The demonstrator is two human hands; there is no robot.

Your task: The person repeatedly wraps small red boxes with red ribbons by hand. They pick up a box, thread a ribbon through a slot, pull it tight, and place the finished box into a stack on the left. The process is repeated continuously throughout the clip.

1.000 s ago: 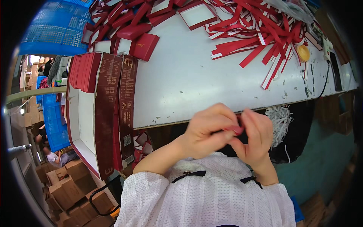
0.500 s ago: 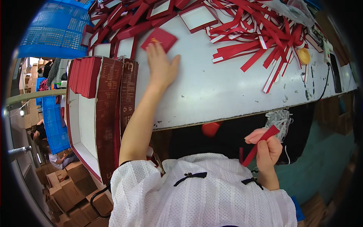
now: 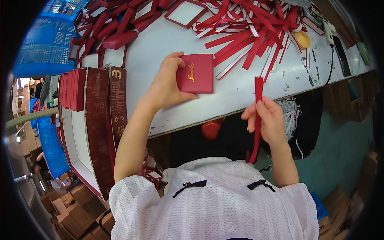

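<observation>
My left hand [image 3: 170,82] grips a small red jewelry box lid [image 3: 200,76] with gold lettering, fingers at its far left corner and thumb along the near edge. It is over the white table [image 3: 232,92]. At the table's front edge, my right hand [image 3: 267,116] pinches a red ribbon strip [image 3: 258,124] between thumb and fingers. One end of the strip sticks up past the thumb, and the rest hangs down toward my shirt. Beyond the lid lies a heap of red and white ribbon strips [image 3: 250,36].
Red boxes [image 3: 120,40] with white insides pile up at the far left, beside a blue plastic crate [image 3: 50,44]. A dark red carton [image 3: 98,132] holding a row of red pieces [image 3: 74,90] stands left of the table. A yellow roll [image 3: 302,40] lies far right, near a black cable.
My left hand has drawn the red lid from the pile rightward and nearer to me. My right hand has risen and moved left with the ribbon strip.
</observation>
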